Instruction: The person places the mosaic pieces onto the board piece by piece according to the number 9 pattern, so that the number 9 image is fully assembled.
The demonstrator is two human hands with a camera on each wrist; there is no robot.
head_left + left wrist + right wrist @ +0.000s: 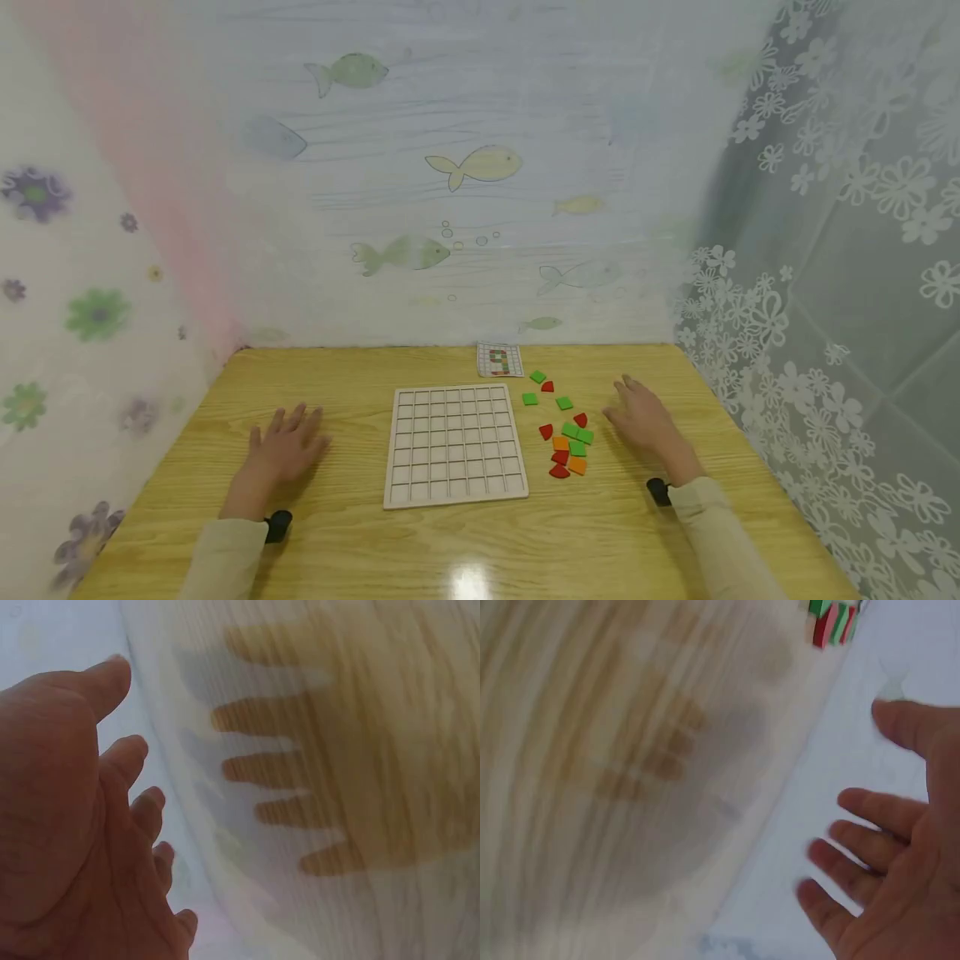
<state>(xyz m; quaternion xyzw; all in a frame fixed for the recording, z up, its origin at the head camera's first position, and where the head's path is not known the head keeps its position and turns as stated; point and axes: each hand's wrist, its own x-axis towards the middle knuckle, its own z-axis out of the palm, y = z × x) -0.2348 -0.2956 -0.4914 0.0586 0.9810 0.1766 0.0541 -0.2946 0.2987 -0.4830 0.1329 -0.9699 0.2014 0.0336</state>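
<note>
My left hand (283, 450) is over the left part of the table with its fingers spread and nothing in it. In the left wrist view the same hand (82, 802) hovers above the wood, which shows its reflection. On the right, my right hand (645, 421) is apart from the loose tiles, nearest a red quarter-round tile (581, 420). The right wrist view shows this hand (900, 840) with fingers extended, holding nothing. Between the hands lies a pale square grid board (456, 446), its cells bare. Several green square tiles (564, 403) and orange tiles (577, 466) lie right of it.
Behind the board, a small printed card (500, 360) with a coloured pattern lies near the wall. The wooden table (345, 550) meets a back wall (337, 308) painted with fish. A flower-patterned surface (795, 367) borders the right side.
</note>
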